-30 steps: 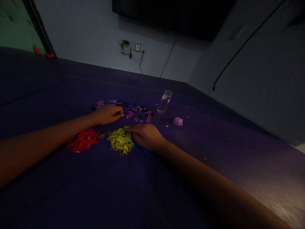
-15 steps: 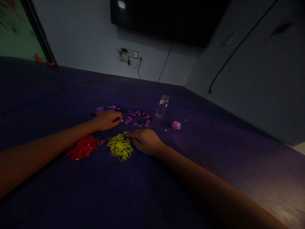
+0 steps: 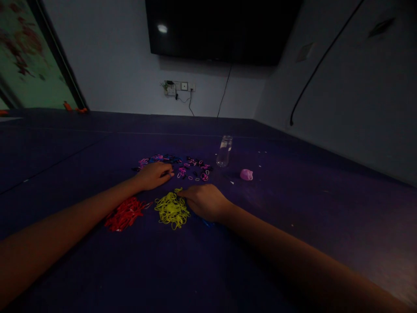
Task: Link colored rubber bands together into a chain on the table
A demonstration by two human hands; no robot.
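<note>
My left hand [image 3: 156, 175] rests beside the near left edge of the mixed pink, black and blue rubber bands [image 3: 167, 159]. Its fingers curl in and the thumb meets them; whatever lies at the tips is too small to make out. Above the top of a pile of yellow rubber bands [image 3: 172, 211], my right hand [image 3: 206, 201] has its fingers bent together, the index fingertip on a yellow rubber band [image 3: 178, 190]. Red rubber bands [image 3: 125, 215] lie heaped under my left forearm. Partly hidden behind my right wrist are some blue bands [image 3: 207, 223].
A clear bottle [image 3: 224, 152] stands beyond my right hand, with a pink cap-like piece [image 3: 246, 174] to its right. White scraps [image 3: 232, 182] dot the purple surface [image 3: 156, 269]. Sockets with cables [image 3: 184, 86] and a dark screen [image 3: 215, 30] are on the wall behind.
The view has tilted up and shifted slightly, so everything sits lower and a bit to the right. Both hands keep nearly the same pose and place among the bands.
</note>
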